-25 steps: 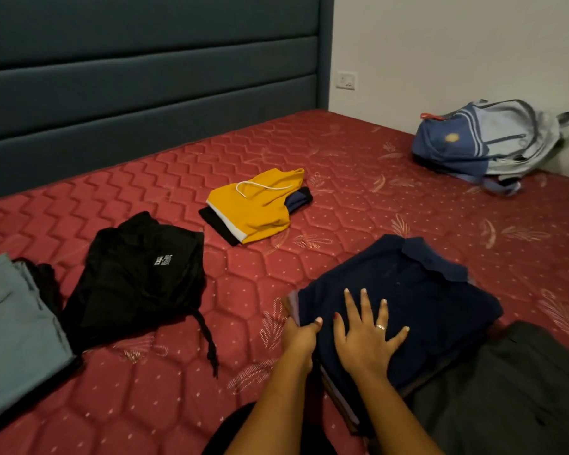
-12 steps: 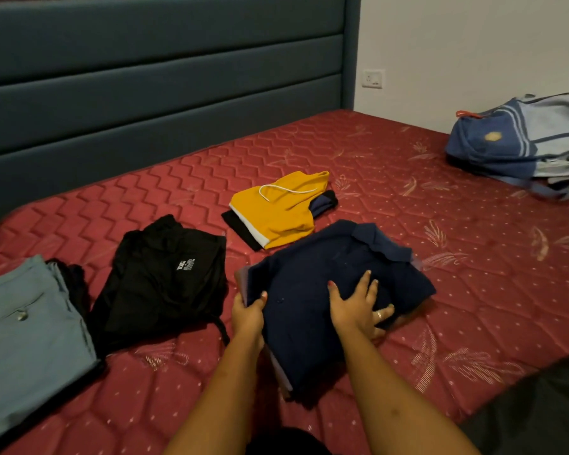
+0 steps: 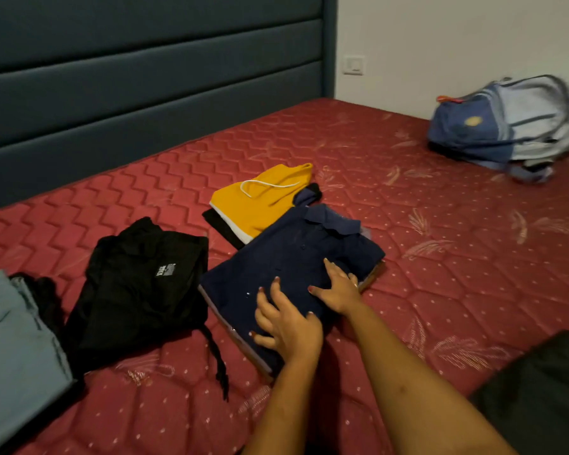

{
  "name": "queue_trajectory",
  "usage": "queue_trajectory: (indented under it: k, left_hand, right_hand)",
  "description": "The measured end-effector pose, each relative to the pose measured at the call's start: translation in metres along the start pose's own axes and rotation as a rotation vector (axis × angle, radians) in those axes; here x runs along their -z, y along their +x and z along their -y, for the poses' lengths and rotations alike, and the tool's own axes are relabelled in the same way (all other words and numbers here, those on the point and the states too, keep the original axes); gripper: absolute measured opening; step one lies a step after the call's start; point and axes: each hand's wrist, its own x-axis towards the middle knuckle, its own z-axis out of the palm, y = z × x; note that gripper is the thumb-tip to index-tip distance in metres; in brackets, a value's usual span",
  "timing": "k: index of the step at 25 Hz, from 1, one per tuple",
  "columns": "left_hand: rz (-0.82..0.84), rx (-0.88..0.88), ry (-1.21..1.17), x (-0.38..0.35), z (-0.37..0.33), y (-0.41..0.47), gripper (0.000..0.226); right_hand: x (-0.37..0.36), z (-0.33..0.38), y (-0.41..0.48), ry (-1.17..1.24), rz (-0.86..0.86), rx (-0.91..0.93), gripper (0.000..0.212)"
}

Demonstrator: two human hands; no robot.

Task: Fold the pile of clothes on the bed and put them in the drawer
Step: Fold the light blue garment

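Pressing flat on the navy shirt stack (image 3: 293, 254) with the left grip (image 3: 286, 326), fingers spread wide, clamped on nothing. Same with the right grip (image 3: 337, 290) just beside it, fingers open, near the stack's far edge. Lying right under both grips, on the red bed (image 3: 440, 290), up against the yellow shorts (image 3: 260, 201) beyond the grips. Black clothes (image 3: 138, 284) off on the left grip's side. Looks like patting the folded stack neat. Next, probably: slide both grips under, hold tight, lift level. No drawer in view.
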Motion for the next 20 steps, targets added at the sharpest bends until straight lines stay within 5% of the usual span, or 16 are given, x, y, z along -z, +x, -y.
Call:
queue_trajectory:
  k: [2,4,6,8,10,12,15,20]
  left_hand:
    - [0.300,-0.112,0.152,-0.019,-0.008,-0.056,0.079]
    - [0.680,-0.178,0.186,-0.033,-0.011,-0.110,0.078]
    - [0.964,-0.192,0.242,-0.036,-0.009,-0.152,0.114]
    - [1.014,-0.172,0.262,-0.038,-0.009,-0.178,0.147]
    - [0.980,-0.162,0.197,-0.045,-0.006,-0.192,0.148]
    - [0.982,-0.141,0.176,-0.050,0.000,-0.200,0.124]
    - [0.961,-0.044,-0.009,-0.063,0.009,-0.209,0.055]
    - [0.964,0.031,-0.217,-0.062,0.007,-0.187,0.031]
  right_hand:
    - [0.026,-0.033,-0.026,0.060,-0.151,-0.016,0.070]
    - [0.061,-0.068,-0.065,-0.138,-0.307,-0.206,0.061]
    - [0.094,-0.099,-0.099,-0.385,-0.344,-0.421,0.056]
    - [0.124,-0.126,-0.133,-0.492,-0.336,-0.559,0.056]
    - [0.143,-0.151,-0.162,-0.520,-0.328,-0.640,0.059]
    - [0.155,-0.173,-0.186,-0.468,-0.343,-0.689,0.072]
    - [0.167,-0.191,-0.209,-0.184,-0.395,-0.796,0.095]
    - [0.151,-0.198,-0.215,-0.097,-0.370,-0.776,0.108]
